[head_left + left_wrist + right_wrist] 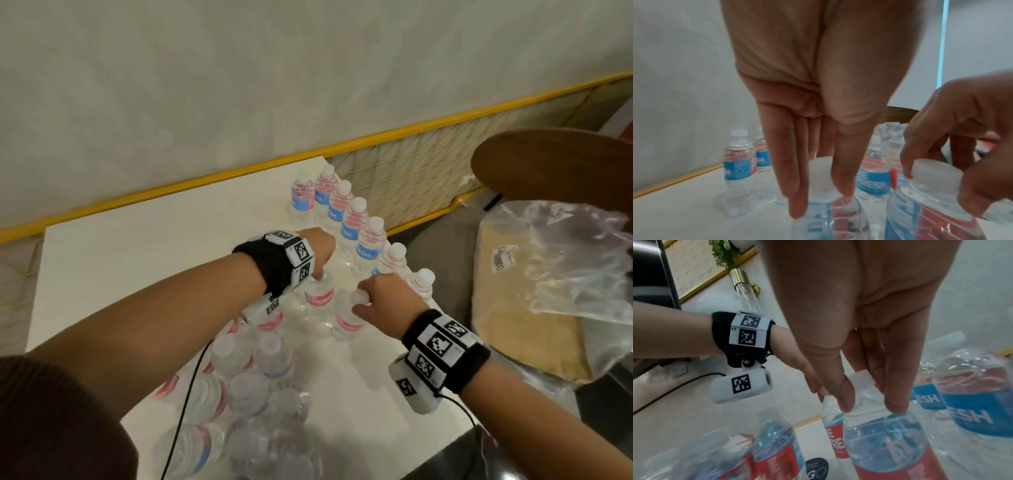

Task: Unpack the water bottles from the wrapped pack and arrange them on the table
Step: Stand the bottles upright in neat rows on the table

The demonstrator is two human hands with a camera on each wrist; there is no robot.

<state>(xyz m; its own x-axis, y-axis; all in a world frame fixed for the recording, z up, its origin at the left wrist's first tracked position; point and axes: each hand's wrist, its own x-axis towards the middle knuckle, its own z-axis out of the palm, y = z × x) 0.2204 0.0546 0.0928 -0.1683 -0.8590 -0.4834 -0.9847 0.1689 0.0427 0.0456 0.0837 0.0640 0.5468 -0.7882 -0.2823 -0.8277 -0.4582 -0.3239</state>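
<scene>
Two clear water bottles with white caps and red-and-blue labels stand side by side mid-table. My left hand pinches the cap of the left bottle from above; in the left wrist view its fingers straddle that cap. My right hand grips the cap of the right bottle; thumb and fingers close on the cap. A row of several bottles lines the table's right edge. The torn wrapped pack holds several more at the near left.
The white table ends just right of the bottle row. Behind it stands a yellow-framed mesh panel and a pale wall. A brown round seat and a crumpled plastic bag lie at the right. A black cable crosses the pack.
</scene>
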